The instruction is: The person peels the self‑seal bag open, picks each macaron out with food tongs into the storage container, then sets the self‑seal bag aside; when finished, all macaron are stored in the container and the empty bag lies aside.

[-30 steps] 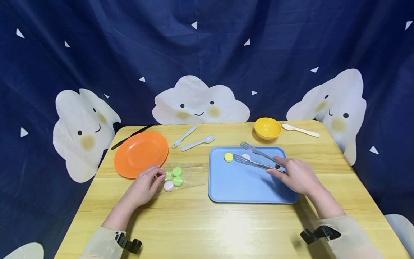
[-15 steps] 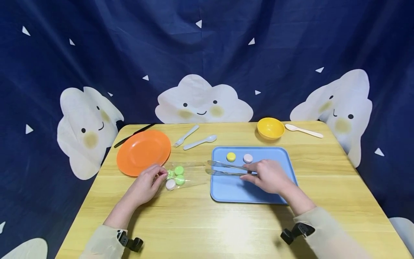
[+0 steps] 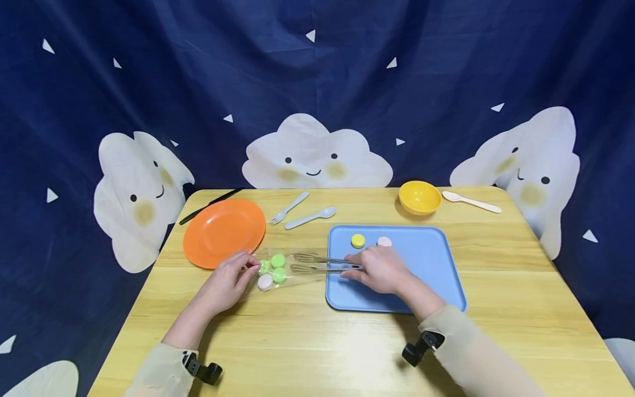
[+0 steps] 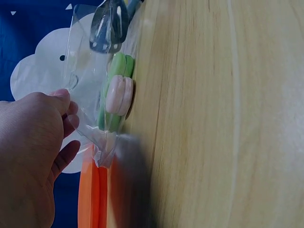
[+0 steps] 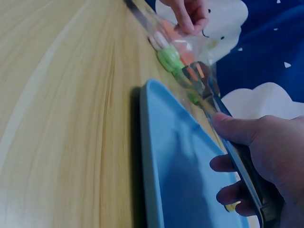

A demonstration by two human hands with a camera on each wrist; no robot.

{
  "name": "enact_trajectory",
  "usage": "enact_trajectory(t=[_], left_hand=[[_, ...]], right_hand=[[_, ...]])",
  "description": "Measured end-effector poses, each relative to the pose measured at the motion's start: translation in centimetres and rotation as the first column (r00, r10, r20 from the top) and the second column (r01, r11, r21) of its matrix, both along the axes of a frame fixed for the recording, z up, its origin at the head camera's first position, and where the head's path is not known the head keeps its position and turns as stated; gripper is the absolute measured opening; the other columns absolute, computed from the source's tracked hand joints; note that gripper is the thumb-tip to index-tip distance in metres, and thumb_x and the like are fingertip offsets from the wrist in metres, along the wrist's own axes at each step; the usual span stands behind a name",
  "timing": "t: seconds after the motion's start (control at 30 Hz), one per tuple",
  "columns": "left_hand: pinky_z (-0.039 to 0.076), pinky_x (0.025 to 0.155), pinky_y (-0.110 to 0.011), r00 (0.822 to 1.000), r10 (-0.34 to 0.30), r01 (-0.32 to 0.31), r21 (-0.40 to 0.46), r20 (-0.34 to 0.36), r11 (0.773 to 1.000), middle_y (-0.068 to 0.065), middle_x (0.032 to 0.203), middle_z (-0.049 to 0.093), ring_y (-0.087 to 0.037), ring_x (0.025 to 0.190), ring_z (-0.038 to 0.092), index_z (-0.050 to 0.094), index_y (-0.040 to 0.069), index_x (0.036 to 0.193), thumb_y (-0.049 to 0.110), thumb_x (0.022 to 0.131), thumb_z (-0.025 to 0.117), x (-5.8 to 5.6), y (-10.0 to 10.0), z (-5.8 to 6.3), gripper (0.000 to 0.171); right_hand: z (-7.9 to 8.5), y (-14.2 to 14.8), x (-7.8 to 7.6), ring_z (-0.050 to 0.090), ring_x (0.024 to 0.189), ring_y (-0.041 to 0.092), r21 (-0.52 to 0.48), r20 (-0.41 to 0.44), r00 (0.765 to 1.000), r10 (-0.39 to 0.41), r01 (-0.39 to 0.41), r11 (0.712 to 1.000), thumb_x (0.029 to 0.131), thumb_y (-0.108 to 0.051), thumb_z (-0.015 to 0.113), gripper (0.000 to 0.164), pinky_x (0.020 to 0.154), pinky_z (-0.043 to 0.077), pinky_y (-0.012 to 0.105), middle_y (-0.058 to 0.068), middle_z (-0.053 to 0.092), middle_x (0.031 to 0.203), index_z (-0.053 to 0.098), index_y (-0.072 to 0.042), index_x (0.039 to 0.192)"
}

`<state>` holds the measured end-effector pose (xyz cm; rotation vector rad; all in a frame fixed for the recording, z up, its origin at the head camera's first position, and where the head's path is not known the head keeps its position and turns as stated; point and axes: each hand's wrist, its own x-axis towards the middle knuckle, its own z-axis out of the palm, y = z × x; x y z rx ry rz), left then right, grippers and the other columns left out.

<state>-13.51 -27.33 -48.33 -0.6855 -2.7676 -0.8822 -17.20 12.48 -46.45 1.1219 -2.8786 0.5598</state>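
My left hand point(image 3: 225, 281) pinches the upper film of a clear plastic bag point(image 4: 83, 61) on the wooden table, lifting it somewhat. Inside lie green macarons point(image 3: 278, 261) and one pale pink macaron point(image 4: 118, 95). With my right hand point(image 3: 379, 269) I hold metal tongs point(image 3: 327, 269) over the left edge of a blue tray point(image 3: 412, 281). Their two arms stand apart and the slotted tips are at the bag's opening, close to the green macarons; whether they are inside the film I cannot tell. On the tray sit a yellow macaron point(image 3: 358, 241) and a pale pink one, partly hidden behind my right hand.
An orange plate point(image 3: 223, 231) lies beyond my left hand, with a black knife point(image 3: 203, 207) behind it. Behind the bag are a pale fork point(image 3: 289, 208) and spoon point(image 3: 311, 217). A yellow bowl point(image 3: 420, 198) and cream spoon point(image 3: 471, 202) stand at the back right.
My right hand has carried the tongs leftward from above the tray's macarons to the bag's opening. The pale pink macaron stays on the tray. My left hand keeps its pinch on the bag.
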Motion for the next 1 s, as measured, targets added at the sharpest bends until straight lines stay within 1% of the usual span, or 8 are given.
enact_trajectory(t=[0.2,0.27,0.4,0.57,0.73,0.87,0.93,1.0], left_hand=[[0.048,0.11,-0.05,1.0,-0.006,0.007,-0.001,0.02,1.0,0.006,0.105,0.066,-0.022,0.116,0.067,0.071,0.012,0.107,0.016,0.107,0.067,0.0,0.5,0.1,0.005],[0.047,0.112,-0.05,1.0,-0.011,0.011,-0.003,0.026,1.0,0.007,0.105,0.065,-0.023,0.118,0.066,0.071,0.011,0.107,0.015,0.106,0.068,0.0,0.6,0.1,0.004],[0.053,0.104,-0.047,1.0,-0.011,0.011,-0.003,0.029,1.0,0.007,0.104,0.065,-0.02,0.113,0.067,0.071,0.011,0.107,0.015,0.106,0.068,0.1,0.8,0.1,0.005],[0.058,0.089,-0.042,1.0,-0.015,0.015,-0.002,0.017,1.0,0.009,0.103,0.064,-0.012,0.1,0.066,0.071,0.012,0.106,0.012,0.105,0.069,0.1,0.7,0.0,0.002],[0.056,0.08,-0.038,1.0,-0.012,0.012,-0.008,0.021,1.0,0.01,0.103,0.063,-0.009,0.091,0.061,0.07,0.014,0.106,0.013,0.106,0.068,0.2,0.7,0.1,0.003],[0.056,0.08,-0.038,1.0,-0.007,0.007,-0.013,0.026,1.0,0.01,0.103,0.062,-0.009,0.09,0.061,0.07,0.014,0.106,0.012,0.106,0.068,0.3,0.6,0.1,0.003],[0.056,0.08,-0.038,1.0,-0.003,0.003,-0.013,0.028,1.0,0.011,0.104,0.063,-0.009,0.091,0.061,0.071,0.014,0.106,0.011,0.105,0.069,0.4,0.6,0.1,0.003],[0.056,0.081,-0.038,1.0,0.003,-0.002,-0.012,0.029,1.0,0.012,0.104,0.063,-0.009,0.091,0.062,0.071,0.014,0.106,0.009,0.103,0.071,0.4,0.5,0.1,0.005]], right_hand=[[-0.4,-1.3,-0.4,0.059,0.066,0.006,-0.076,0.091,0.995,0.036,-0.029,0.997,0.097,-0.048,0.076,0.042,0.055,0.046,0.029,-0.004,0.079,0.111,0.08,-0.017,0.125],[-0.6,-1.7,-0.5,0.055,0.065,0.004,-0.088,0.105,0.993,0.05,-0.04,0.995,0.096,-0.048,0.077,0.044,0.054,0.044,0.028,-0.004,0.079,0.112,0.079,-0.017,0.127],[-0.7,-2.4,-0.8,0.055,0.067,0.004,-0.083,0.119,0.99,0.077,-0.067,0.994,0.096,-0.049,0.078,0.046,0.055,0.043,0.028,-0.003,0.079,0.11,0.078,-0.016,0.128],[-0.8,-3.2,-1.0,0.06,0.07,0.009,-0.026,0.08,0.991,0.108,-0.106,0.994,0.097,-0.048,0.077,0.043,0.059,0.049,0.034,-0.003,0.079,0.097,0.079,-0.016,0.125],[-0.7,-3.6,-0.7,0.069,0.076,0.016,0.0,0.039,0.992,0.124,-0.124,0.992,0.098,-0.047,0.076,0.039,0.063,0.054,0.041,-0.003,0.079,0.095,0.08,-0.015,0.121],[-0.7,-3.5,-0.6,0.068,0.074,0.014,-0.009,0.018,0.991,0.134,-0.134,0.991,0.099,-0.045,0.075,0.036,0.06,0.053,0.039,-0.004,0.078,0.092,0.081,-0.015,0.118],[-0.4,-3.2,-0.5,0.063,0.066,0.012,-0.017,0.011,0.99,0.14,-0.14,0.99,0.099,-0.044,0.075,0.032,0.056,0.05,0.036,-0.005,0.074,0.083,0.081,-0.016,0.114],[-0.1,-2.8,-0.4,0.059,0.063,0.009,-0.029,0.005,0.991,0.134,-0.134,0.991,0.098,-0.044,0.077,0.033,0.053,0.046,0.033,-0.005,0.076,0.085,0.081,-0.015,0.114]])
